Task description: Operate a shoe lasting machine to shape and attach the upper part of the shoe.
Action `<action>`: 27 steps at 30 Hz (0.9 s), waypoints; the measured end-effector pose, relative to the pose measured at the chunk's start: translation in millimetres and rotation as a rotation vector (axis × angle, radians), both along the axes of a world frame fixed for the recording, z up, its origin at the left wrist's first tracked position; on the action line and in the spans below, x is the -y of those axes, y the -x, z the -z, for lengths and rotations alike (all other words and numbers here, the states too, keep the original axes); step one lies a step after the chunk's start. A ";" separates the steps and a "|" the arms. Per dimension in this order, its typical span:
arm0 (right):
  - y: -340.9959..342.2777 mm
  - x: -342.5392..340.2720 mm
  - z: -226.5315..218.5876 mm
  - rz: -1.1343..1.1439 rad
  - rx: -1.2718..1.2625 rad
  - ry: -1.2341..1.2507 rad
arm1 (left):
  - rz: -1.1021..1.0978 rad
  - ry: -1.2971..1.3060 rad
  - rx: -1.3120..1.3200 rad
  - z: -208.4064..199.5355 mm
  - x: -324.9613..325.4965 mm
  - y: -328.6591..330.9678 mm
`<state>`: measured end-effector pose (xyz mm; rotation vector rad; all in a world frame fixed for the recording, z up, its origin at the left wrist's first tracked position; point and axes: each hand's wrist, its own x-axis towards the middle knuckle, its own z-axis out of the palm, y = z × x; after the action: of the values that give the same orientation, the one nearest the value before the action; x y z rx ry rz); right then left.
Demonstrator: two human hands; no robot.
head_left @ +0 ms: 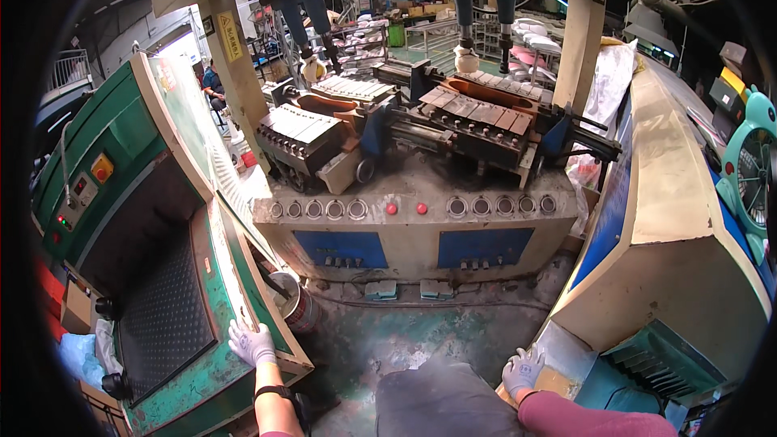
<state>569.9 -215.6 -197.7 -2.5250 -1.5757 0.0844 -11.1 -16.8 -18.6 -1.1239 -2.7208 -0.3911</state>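
Straight ahead, a big twin-station press machine [413, 218] is filling the middle of the view, two red buttons glowing on its front panel and two grey foot pedals [409, 289] sitting at its base. Flanking it, a green conveyor cabinet [146, 194] with a dark mesh belt is running down the person's left, and a cream-coloured housing [672, 194] is sloping away on the right.

Down low now: the left hand [252, 344], in a white glove, is lying flat and spread on the worn green rim of the conveyor cabinet, gripping nothing. The right hand [523, 370], gloved too, is pressing onto a tan block [554, 380] at the foot of the cream-coloured housing; its fingers are looking loosely curled, though at this edge of the view I cannot tell whether they are actually holding anything.

Between the hands, a small metal can [298, 305] is standing on the stained floor just beside the cabinet's corner.

Bracing like this is working best with weight spread through both palms, fingers kept on the frame and well off the mesh belt.
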 end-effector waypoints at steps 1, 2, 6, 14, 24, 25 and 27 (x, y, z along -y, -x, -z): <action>0.2 -0.4 -0.4 -0.001 -0.001 0.002 | -0.001 0.002 -0.001 0.7 0.2 0.7; 0.5 -0.7 -0.9 -0.001 -0.004 0.007 | -0.003 0.001 -0.005 1.7 -0.2 1.6; 0.1 -1.1 -2.4 -0.001 0.001 0.018 | -0.006 -0.004 -0.014 3.3 -0.4 2.8; 0.6 -1.5 -7.4 0.011 -0.034 0.065 | -0.010 0.006 0.006 2.3 -1.2 1.9; 2.6 -2.0 -6.7 0.019 -0.027 0.063 | 0.001 -0.001 0.022 1.2 -1.4 2.4; 2.1 -1.6 -6.7 0.020 -0.027 0.063 | 0.002 -0.001 0.023 1.1 -1.8 1.3; 1.5 -1.2 -6.8 0.022 -0.030 0.066 | 0.011 -0.017 0.020 1.1 -1.8 0.2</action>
<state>568.4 -214.4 -190.9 -2.5768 -1.5590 0.1742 -11.3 -15.0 -19.7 -1.1379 -2.7240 -0.4277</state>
